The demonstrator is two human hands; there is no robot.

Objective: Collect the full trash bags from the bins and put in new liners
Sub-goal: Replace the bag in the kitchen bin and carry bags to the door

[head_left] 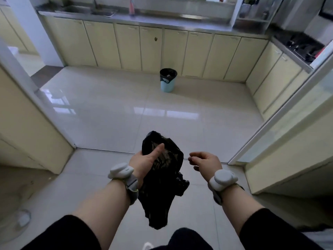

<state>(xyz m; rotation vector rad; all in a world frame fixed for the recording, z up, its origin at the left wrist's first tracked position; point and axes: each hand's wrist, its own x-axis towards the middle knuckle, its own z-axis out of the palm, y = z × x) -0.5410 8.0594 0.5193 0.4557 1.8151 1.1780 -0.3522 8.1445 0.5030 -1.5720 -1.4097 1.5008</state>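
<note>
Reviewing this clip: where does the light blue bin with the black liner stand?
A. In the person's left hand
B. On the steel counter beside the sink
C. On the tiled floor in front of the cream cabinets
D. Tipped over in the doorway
C: the light blue bin stands upright on the tiled floor, close to the cream cabinets, far from the left hand, which holds a crumpled black bag.

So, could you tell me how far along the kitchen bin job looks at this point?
Nothing looks finished yet. The blue bin by the cabinets still has its black bag in, with something inside. In hand: the left hand grips a crumpled black liner; the right hand is beside it, fingers curled, holding nothing I can make out. Left: cross the floor, pull that bag and fit the liner.
</note>
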